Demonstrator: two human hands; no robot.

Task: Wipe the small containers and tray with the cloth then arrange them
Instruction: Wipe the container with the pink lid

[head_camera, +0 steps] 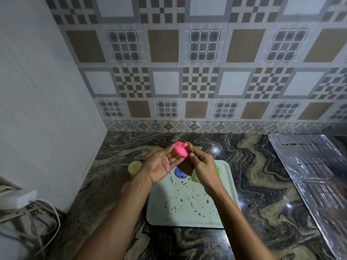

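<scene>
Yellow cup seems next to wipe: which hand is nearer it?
Left. The left hand hovers just right of the yellow cup; the right hand is farther right, over the tray.

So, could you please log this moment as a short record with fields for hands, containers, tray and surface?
left hand: holds pink container at fingertips
right hand: presses brown cloth to pink container
yellow container: on countertop, left of tray
blue container: on tray
green container: on tray, mostly hidden
tray: white, brown splatters
</scene>
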